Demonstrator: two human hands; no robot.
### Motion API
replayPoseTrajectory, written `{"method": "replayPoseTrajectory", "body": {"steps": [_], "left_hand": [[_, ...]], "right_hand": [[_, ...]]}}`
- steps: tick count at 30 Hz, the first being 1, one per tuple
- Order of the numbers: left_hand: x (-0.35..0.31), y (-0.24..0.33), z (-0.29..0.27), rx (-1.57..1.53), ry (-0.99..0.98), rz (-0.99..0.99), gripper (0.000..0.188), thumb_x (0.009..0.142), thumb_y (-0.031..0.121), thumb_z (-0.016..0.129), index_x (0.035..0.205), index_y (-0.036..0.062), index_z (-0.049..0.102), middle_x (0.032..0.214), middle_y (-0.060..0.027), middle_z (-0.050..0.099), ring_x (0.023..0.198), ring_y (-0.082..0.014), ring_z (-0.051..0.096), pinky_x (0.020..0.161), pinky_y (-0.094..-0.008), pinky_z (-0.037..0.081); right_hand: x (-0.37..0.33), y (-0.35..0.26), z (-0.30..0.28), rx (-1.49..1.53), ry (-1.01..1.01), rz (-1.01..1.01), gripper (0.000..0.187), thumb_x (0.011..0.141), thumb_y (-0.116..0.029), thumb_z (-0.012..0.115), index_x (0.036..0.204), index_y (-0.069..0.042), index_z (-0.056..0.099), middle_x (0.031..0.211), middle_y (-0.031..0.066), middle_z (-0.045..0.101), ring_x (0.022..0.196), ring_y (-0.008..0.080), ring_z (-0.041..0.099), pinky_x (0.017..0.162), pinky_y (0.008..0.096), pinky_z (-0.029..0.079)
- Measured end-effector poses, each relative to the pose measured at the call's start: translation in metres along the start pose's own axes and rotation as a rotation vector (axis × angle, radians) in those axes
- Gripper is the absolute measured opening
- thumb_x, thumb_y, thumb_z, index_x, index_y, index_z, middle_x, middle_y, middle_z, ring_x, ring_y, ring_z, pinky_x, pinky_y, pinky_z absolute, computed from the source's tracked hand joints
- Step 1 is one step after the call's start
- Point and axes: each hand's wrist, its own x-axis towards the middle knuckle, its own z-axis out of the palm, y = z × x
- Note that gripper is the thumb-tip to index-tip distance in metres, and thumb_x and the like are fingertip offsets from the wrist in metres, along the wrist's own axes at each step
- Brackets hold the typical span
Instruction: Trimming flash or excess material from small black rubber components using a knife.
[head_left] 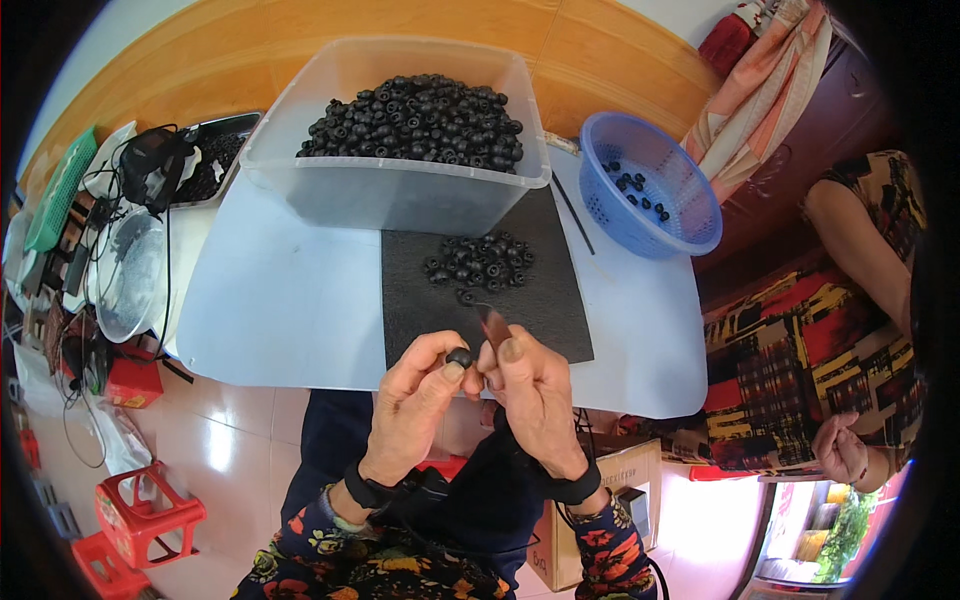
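Note:
Over the near edge of the black mat (430,290), my left hand (412,400) pinches a small round black piece (459,357) between thumb and fingertips. Close beside it, my right hand (532,400) grips a slim reddish-brown tool (491,322) that points up and away; whether it is a knife I cannot tell. The fingers of both hands nearly meet at the piece. Just beyond them lies a small pile of similar black pieces (482,262), some showing round holes. Behind the pile, a translucent plastic bin (400,200) holds a big heap of the same pieces.
A blue colander (650,225) with several black pieces stands at the table's right, near a thin black stick (572,213). Another person's hand (840,447) rests at the right. Cables and a clear bowl (130,275) crowd the left. Red stools (150,515) stand on the floor.

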Motion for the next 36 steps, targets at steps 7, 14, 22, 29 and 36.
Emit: {"method": "replayPoseTrajectory", "body": {"steps": [7,14,22,29,36], "left_hand": [[-0.003,0.000,0.010,0.322,0.018,0.073,0.023,0.094,0.007,0.050,0.114,-0.0040,0.054,0.092,-0.0045,0.057,0.083,-0.0096,0.055,0.076,-0.0234,0.045],[0.000,0.002,0.035,0.413,-0.084,0.099,0.023,0.093,0.007,0.051,0.114,-0.0029,0.054,0.089,-0.0038,0.058,0.083,-0.0093,0.056,0.077,-0.0230,0.045],[-0.002,0.001,0.059,0.444,-0.129,0.084,0.022,0.093,0.007,0.051,0.112,-0.0028,0.054,0.087,-0.0036,0.058,0.082,-0.0083,0.054,0.076,-0.0225,0.045],[0.000,-0.002,0.075,0.446,-0.188,0.058,0.019,0.093,0.010,0.050,0.107,-0.0023,0.055,0.085,-0.0033,0.057,0.080,-0.0087,0.053,0.076,-0.0232,0.043],[0.002,-0.006,0.087,0.351,-0.211,0.016,0.018,0.093,0.010,0.051,0.106,-0.0022,0.056,0.085,-0.0037,0.058,0.080,-0.0099,0.053,0.075,-0.0245,0.044]], "right_hand": [[-0.004,-0.023,-0.003,-0.154,-0.013,0.028,0.022,0.092,-0.018,0.059,0.091,0.004,0.061,0.064,0.0029,0.057,0.062,0.0061,0.052,0.056,0.0227,0.043],[-0.023,-0.027,-0.024,0.081,0.059,0.024,0.025,0.092,-0.018,0.060,0.102,0.005,0.060,0.072,0.0019,0.057,0.068,0.0070,0.053,0.061,0.0225,0.044],[-0.038,-0.030,-0.043,0.044,0.073,-0.042,0.024,0.093,-0.022,0.058,0.094,0.002,0.058,0.070,-0.0007,0.055,0.061,0.0039,0.047,0.054,0.0202,0.038],[-0.051,-0.031,-0.058,0.120,0.069,0.015,0.025,0.094,-0.022,0.054,0.093,0.002,0.057,0.070,0.0001,0.055,0.062,0.0047,0.046,0.055,0.0210,0.038],[-0.056,-0.033,-0.062,0.226,0.142,-0.056,0.023,0.094,-0.024,0.053,0.092,-0.001,0.055,0.065,-0.0006,0.051,0.059,0.0055,0.045,0.050,0.0238,0.037]]}}
